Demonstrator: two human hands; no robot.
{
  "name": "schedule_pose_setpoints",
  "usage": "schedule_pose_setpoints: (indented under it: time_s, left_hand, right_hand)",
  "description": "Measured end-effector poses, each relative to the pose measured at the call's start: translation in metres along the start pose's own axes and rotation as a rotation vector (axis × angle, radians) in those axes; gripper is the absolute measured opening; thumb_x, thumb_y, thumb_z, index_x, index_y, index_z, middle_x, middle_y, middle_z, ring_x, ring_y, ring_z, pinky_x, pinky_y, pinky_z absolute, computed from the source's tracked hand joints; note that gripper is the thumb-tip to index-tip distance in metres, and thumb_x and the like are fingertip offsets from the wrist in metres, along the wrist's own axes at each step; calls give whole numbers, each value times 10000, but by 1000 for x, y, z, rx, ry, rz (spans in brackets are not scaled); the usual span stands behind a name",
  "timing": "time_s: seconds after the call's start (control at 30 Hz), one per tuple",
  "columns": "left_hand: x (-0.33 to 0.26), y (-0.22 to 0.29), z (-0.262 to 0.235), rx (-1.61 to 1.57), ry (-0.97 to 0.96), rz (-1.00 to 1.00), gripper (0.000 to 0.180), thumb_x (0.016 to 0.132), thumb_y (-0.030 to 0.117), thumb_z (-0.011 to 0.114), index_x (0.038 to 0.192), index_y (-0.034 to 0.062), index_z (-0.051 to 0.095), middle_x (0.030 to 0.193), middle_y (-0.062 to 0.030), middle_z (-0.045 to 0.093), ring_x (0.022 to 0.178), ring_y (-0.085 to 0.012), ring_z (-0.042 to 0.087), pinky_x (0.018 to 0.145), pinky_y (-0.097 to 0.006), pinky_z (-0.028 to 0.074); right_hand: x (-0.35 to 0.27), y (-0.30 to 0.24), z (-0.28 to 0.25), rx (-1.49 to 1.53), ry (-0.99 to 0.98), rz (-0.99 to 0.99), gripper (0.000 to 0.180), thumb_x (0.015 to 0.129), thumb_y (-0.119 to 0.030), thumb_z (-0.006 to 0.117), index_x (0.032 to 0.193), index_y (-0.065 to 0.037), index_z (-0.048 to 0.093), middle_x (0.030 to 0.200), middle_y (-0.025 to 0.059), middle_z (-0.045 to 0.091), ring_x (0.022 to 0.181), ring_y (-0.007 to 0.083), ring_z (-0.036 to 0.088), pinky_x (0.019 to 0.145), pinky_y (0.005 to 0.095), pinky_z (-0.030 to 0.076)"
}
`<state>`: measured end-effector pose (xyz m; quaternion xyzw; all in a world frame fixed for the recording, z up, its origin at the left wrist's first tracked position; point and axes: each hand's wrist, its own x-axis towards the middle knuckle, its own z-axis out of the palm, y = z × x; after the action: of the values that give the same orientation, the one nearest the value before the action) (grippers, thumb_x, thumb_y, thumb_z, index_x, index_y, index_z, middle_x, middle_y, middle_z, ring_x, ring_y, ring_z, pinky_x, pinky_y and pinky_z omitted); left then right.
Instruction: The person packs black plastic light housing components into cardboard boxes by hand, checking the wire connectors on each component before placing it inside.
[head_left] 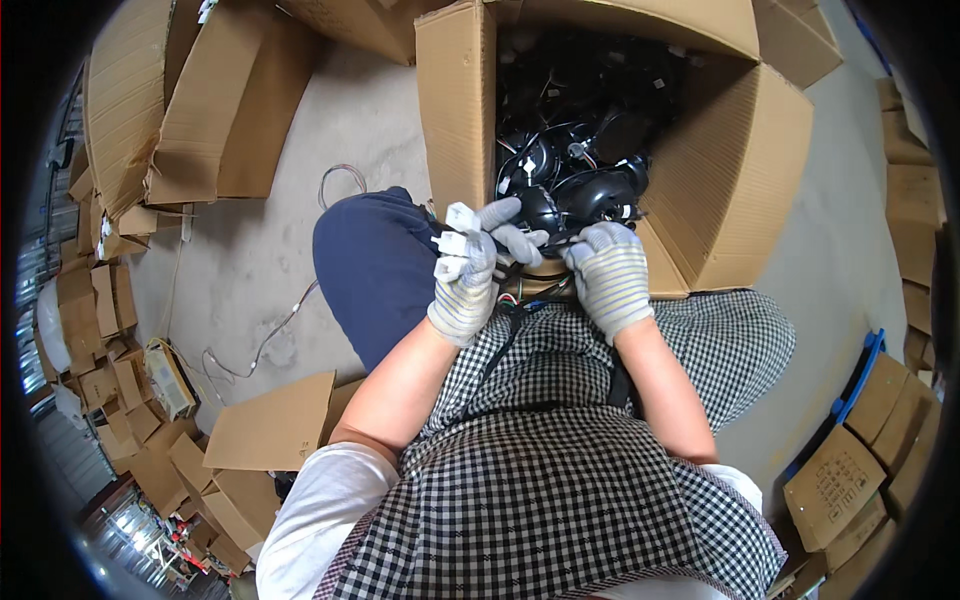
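My left hand [465,300], in a striped knit glove, is closed around a bunch of white plastic connectors [455,242] that stick up past its fingers. Black cables [535,280] with a few coloured wires hang between my two hands over my lap. The gloved right hand [608,272] is curled closed on the black cable, at the near edge of a large open cardboard box [745,170]. Inside that box lie several glossy black rounded parts [600,195] with cables and small white connectors. The right fingertips are partly hidden behind the hand.
Open cardboard boxes [230,110] stand at the far left, and another carton [270,425] is by my left elbow. Loose wire [245,370] trails over the grey floor [250,240]. Stacked cartons [845,480] with a blue strap [850,390] lie to the right.
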<state>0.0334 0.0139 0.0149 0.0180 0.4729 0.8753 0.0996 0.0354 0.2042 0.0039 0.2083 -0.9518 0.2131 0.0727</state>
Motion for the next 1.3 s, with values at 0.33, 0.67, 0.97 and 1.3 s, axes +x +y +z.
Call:
schedule_pose_setpoints:
  time_s: [0.33,0.67,0.97,1.3]
  left_hand:
    - [-10,33,16,230,-111,142,622,838,572,562,1174,48,558,1045,-134,597,1031,-248,558,954,-390,410]
    - [-58,17,-9,702,-328,-268,633,926,565,392,1213,21,544,1059,-102,627,921,-209,609,845,-301,464]
    - [-44,16,-15,845,-428,-451,420,946,388,482,1143,39,610,1011,-115,665,940,-219,627,851,-314,474]
    - [-39,15,-21,740,-547,-760,308,889,363,601,828,75,693,661,30,548,604,-83,455,585,-237,376]
  right_hand:
    - [30,-7,0,71,483,146,154,693,-15,606,845,-41,613,949,96,588,934,310,540,811,402,463]
    - [-72,-15,-10,460,-208,8,193,804,-128,616,977,-60,668,1028,120,621,1037,337,568,868,387,486]
    - [-52,-24,-43,1083,-385,554,284,934,-260,485,874,-27,636,684,51,582,610,122,540,583,258,442]
    - [-52,-23,-34,261,-678,-23,198,893,-226,487,815,-85,602,707,62,609,684,264,616,576,362,480]
